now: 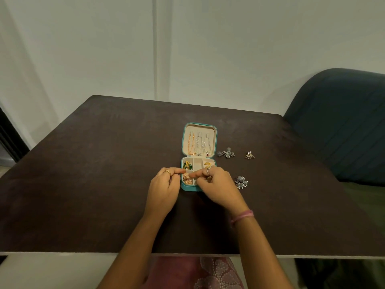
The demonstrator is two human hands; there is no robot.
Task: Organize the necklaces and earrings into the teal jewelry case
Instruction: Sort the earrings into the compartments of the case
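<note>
The teal jewelry case (215,142) lies open on the dark table, lid flat at the far side. Three necklaces (199,143) hang in the lid, one gold and two silver. Green-gold earrings (187,165) fill the far left compartment, a gold earring (207,163) the far right one. Rose-gold earrings (187,178) sit in the near left compartment. My left hand (164,187) and my right hand (216,185) meet over that compartment, fingertips pinched at the rose-gold earrings. Whether either hand actually grips one is unclear.
Loose earrings lie right of the case: a silver cluster (226,152), a gold triangular pair (249,155) and silver beaded ones (241,182) beside my right hand. A dark blue chair (341,122) stands at the table's right. The table's near edge (83,253) runs below my forearms.
</note>
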